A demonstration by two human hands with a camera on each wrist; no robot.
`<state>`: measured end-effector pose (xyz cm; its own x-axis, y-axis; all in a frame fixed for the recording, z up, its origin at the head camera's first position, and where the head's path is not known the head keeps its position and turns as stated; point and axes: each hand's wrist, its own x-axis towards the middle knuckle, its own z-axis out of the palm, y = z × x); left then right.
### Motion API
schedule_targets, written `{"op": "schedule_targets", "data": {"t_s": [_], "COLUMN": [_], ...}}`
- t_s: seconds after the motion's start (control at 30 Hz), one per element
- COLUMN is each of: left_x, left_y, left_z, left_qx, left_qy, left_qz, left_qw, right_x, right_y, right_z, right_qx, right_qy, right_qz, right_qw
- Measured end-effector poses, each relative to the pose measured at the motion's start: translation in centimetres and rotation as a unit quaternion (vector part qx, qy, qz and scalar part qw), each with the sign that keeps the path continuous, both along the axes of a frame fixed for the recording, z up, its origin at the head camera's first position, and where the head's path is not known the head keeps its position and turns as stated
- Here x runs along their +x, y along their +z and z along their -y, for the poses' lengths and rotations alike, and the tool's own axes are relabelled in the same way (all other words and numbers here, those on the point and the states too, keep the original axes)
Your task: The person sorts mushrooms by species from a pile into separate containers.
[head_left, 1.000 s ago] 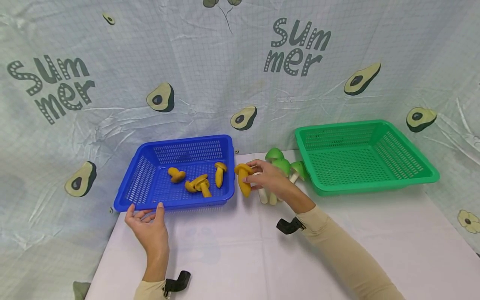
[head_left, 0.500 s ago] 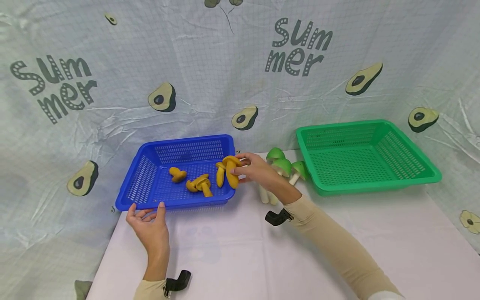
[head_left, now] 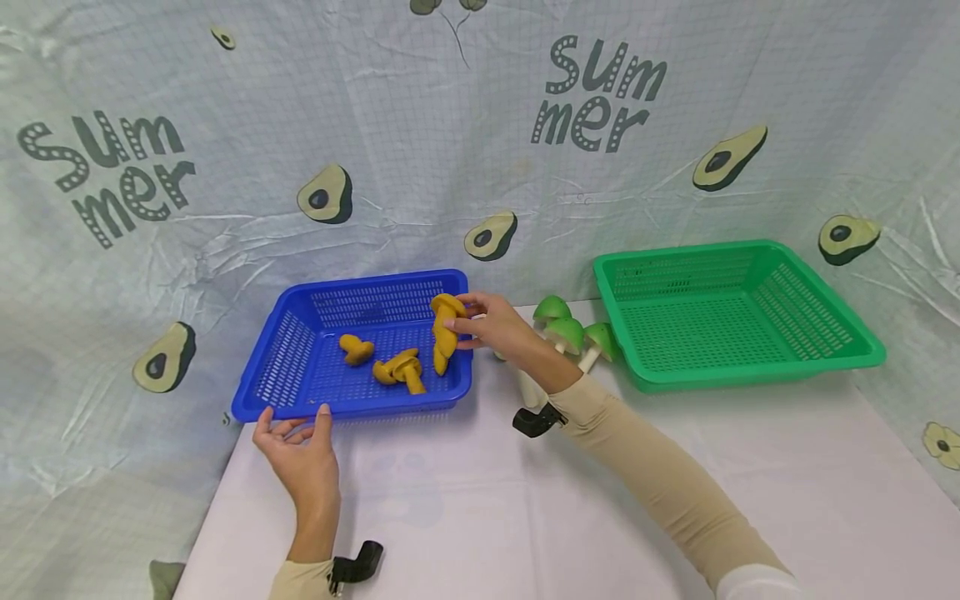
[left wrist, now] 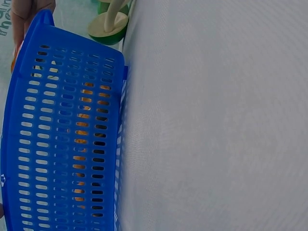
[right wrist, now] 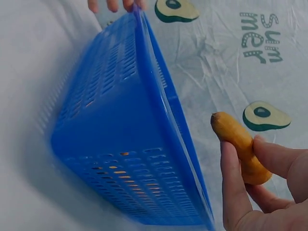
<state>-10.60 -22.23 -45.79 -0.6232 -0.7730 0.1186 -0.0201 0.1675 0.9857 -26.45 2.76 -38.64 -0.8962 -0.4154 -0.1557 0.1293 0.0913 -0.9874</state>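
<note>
My right hand (head_left: 498, 332) pinches a yellow mushroom (head_left: 446, 321) between thumb and fingers, over the right end of the blue basket (head_left: 352, 410). The right wrist view shows this mushroom (right wrist: 238, 139) above the basket's rim, its stem end pointing away from the palm. In the head view it partly covers another yellow mushroom (head_left: 441, 360) lying in the basket. Several more lie there, among them a single mushroom (head_left: 356, 350) and a cluster (head_left: 401, 371). My left hand (head_left: 303, 458) grips the basket's front rim with thumb and fingertips.
Several green-capped mushrooms (head_left: 564, 335) with pale stems lie between the baskets, partly behind my right hand. A green basket (head_left: 750, 371) stands at the right with nothing in it. White cloth (head_left: 450, 517) covers the table; a printed curtain (head_left: 405, 150) hangs behind.
My right hand has carried the yellow mushroom leftward, from beside the blue basket across its right rim to above the inside. The left hand stays on the front rim.
</note>
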Motion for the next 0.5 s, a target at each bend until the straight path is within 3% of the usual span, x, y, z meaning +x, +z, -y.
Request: {"op": "schedule_targets", "data": {"t_s": [0.2,0.5], "left_x": [0.0,0.1], "left_y": [-0.1,-0.2], "left_z": [0.0,0.0], "left_qx": [-0.005,-0.01], "left_qy": [-0.001,-0.004], "left_qz": [0.007,-0.002], "left_qw": [1.0,0.9999], "right_x": [0.1,0.5], "right_y": [0.0,-0.2], "right_z": [-0.4,-2.9], "right_qx": [-0.035,-0.02], "right_qy": [-0.006,0.003], "right_qz": [-0.01,-0.047], "right_qw": [0.999,0.999]}}
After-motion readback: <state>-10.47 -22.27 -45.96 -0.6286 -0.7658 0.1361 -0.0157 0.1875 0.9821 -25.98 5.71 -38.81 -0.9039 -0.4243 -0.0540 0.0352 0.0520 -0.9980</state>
